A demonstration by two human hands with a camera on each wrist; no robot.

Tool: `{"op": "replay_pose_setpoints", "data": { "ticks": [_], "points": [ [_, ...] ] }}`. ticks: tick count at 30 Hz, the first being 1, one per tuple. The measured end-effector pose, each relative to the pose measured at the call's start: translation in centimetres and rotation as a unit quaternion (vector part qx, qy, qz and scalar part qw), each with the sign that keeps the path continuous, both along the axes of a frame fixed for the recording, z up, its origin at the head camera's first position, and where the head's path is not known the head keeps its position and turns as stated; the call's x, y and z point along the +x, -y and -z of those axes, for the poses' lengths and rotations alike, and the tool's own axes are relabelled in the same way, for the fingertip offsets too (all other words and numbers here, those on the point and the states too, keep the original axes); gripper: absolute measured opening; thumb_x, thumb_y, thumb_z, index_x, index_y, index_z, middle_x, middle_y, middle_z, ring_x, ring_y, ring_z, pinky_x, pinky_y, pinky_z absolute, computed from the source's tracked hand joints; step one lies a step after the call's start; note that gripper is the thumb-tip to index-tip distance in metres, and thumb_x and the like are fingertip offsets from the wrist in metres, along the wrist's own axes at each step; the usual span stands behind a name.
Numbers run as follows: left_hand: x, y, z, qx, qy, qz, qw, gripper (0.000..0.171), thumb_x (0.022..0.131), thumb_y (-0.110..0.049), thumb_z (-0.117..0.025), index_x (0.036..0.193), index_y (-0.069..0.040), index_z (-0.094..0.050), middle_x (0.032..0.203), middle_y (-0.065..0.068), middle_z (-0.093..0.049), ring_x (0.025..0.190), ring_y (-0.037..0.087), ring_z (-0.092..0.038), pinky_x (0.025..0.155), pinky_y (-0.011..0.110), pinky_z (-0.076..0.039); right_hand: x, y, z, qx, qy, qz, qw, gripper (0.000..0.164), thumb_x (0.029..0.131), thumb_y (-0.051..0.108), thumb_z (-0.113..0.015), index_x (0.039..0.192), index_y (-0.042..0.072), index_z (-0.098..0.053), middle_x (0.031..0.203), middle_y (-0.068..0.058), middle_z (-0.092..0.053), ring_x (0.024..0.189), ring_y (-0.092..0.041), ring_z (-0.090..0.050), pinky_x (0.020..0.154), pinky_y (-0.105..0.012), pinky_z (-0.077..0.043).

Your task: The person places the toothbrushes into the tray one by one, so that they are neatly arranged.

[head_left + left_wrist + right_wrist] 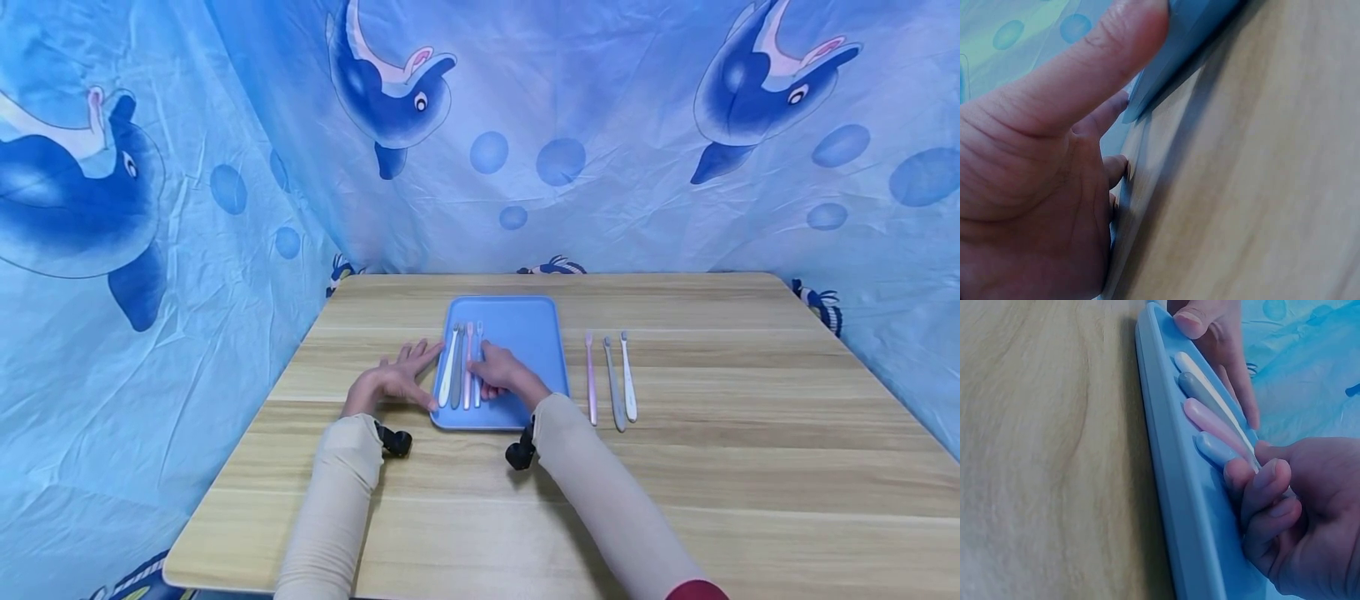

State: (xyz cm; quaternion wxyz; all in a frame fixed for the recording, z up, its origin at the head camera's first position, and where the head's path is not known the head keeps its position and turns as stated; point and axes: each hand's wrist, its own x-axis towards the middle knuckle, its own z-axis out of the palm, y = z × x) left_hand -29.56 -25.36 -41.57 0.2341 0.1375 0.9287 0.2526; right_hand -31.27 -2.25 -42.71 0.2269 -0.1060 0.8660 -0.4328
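A blue tray lies on the table with a row of toothbrushes near its left side. From the left they are a white toothbrush, a grey toothbrush, a pink toothbrush and a light blue toothbrush. My right hand is over the tray, fingers curled, and pinches the light blue toothbrush along its middle; its head end is hidden behind the hand in the right wrist view. With fingers spread, my left hand rests its thumb and forefinger at the tray's left rim.
To the right of the tray, a pink toothbrush, a grey toothbrush and a white toothbrush lie on the wooden table. A blue cloth backdrop with printed dolphins hangs behind the table and along its left side.
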Motion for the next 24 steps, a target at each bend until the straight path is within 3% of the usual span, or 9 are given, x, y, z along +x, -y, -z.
{"op": "replay_pose_setpoints", "data": {
  "ticks": [6,11,24],
  "points": [
    [-0.1,0.1,0.1,0.004,-0.001,0.001,1.0000,0.131,0.069,-0.053,-0.087,0.163,-0.026,0.000,0.169,0.018,0.016,0.153,0.046,0.021,0.115,0.075,0.016,0.2,-0.4,0.0,-0.016,-0.006,0.000,1.000,0.071,0.104,0.031,-0.052,0.158,-0.001,-0.017,0.053,-0.002,-0.058,0.037,-0.009,-0.049,0.035,-0.020,-0.035],
    [0.0,0.1,0.1,0.006,0.000,0.002,1.0000,0.131,0.069,-0.053,-0.087,0.163,-0.026,0.000,0.169,0.018,0.016,0.153,0.046,0.022,0.115,0.075,0.016,0.3,-0.7,-0.1,-0.019,-0.002,0.004,1.000,0.078,0.104,0.034,-0.052,0.161,0.003,-0.008,0.053,-0.002,-0.059,0.038,-0.009,-0.049,0.035,-0.021,-0.036],
    [0.0,0.0,0.1,0.003,-0.003,0.004,1.0000,0.132,0.068,-0.054,-0.087,0.163,-0.027,0.000,0.168,0.019,0.017,0.153,0.047,0.022,0.115,0.075,0.016,0.6,-1.8,-1.2,-0.017,-0.015,0.011,1.000,0.082,0.104,0.041,-0.051,0.162,0.011,-0.003,0.058,-0.004,-0.062,0.042,-0.012,-0.052,0.038,-0.022,-0.041]
  ]
}}
